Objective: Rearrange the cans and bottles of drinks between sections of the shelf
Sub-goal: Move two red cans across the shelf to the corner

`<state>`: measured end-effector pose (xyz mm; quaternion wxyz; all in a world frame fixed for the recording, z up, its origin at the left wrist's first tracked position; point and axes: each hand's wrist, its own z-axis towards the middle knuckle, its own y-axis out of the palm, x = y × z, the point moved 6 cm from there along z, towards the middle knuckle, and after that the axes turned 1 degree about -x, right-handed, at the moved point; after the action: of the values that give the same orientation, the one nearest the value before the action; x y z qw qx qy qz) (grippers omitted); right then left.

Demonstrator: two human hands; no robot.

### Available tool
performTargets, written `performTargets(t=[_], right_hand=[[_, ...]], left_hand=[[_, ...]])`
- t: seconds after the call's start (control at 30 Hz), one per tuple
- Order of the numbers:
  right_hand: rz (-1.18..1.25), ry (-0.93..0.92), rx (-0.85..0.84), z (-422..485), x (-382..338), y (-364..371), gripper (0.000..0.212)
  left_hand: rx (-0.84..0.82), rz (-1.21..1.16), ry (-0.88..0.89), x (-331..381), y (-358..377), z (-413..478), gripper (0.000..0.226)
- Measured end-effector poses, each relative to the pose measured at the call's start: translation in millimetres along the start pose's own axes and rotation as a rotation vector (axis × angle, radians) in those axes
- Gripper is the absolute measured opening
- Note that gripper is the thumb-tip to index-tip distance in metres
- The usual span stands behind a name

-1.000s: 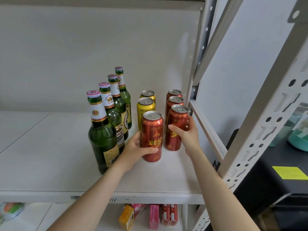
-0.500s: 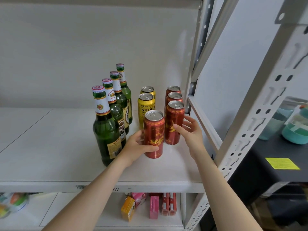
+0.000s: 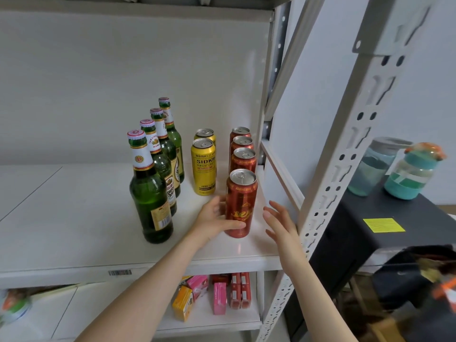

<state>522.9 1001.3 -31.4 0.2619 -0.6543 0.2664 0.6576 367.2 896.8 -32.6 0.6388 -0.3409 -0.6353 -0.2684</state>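
Observation:
On the white shelf board (image 3: 74, 218) stand several green beer bottles (image 3: 150, 193) in a row, two yellow cans (image 3: 203, 166) behind one another, and a row of red cans (image 3: 243, 159) by the right post. My left hand (image 3: 214, 218) grips the front red can (image 3: 240, 206), which stands upright on the board at the front of the red row. My right hand (image 3: 278, 220) hovers just right of that can with its fingers spread, not touching it.
A perforated grey upright (image 3: 340, 169) and a diagonal brace stand close on the right. Coloured boxes (image 3: 217, 294) sit on the shelf below. Two teal jars (image 3: 394, 169) stand on a black unit beyond the post.
My left hand has carried the front red can rightwards from before the yellow cans into line with the red row. My right hand let go of a red can and drew back, fingers spread.

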Motion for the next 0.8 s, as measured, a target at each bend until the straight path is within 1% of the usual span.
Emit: performTargets(t=[0.1,0.33,0.67,0.8], right_hand=[[-0.007,0.005,-0.016,-1.8,0.1,0.4,0.069],[-0.021,0.003,-0.053,0.1,-3.9,2.7,0.075],[-0.039,0.018,-0.072,-4.3,-6.9,2.7,0.079],[-0.046,0.025,-0.067,-6.5,-10.9,2.2,0.077]], left_hand=[[0.028,0.022,0.01,0.1,4.4,8.4,0.072],[0.082,0.044,0.025,-3.1,4.3,25.3,0.069],[0.078,0.107,0.043,-0.9,0.7,23.1,0.069],[0.103,0.134,0.014,-2.8,-5.8,18.1,0.062]])
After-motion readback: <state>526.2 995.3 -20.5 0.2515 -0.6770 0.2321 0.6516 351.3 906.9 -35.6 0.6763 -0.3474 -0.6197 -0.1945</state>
